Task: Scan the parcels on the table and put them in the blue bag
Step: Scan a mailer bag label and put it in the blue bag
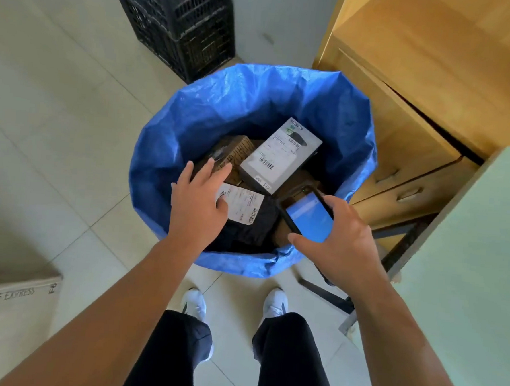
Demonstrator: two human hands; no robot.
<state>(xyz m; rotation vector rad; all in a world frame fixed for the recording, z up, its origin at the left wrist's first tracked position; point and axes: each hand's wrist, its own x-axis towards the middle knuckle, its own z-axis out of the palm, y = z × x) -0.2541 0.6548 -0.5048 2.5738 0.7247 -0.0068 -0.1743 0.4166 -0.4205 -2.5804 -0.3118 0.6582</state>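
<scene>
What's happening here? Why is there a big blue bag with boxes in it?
A person stands over an open blue bag on the floor. Their right hand holds a handheld scanner with a lit blue screen above the bag. Their left hand is open, fingers spread, right over a black parcel with a white label inside the bag; whether it touches is unclear. A grey box and a brown box lie in there too.

One blue bag (247, 103). Three parcels can be counted inside: grey box (280, 155), brown carton (235, 151), black pouch (254, 225). One handheld scanner (307, 217). Two stacked black crates (181, 18) at eleven o'clock. Two white shoes (194, 304).
</scene>
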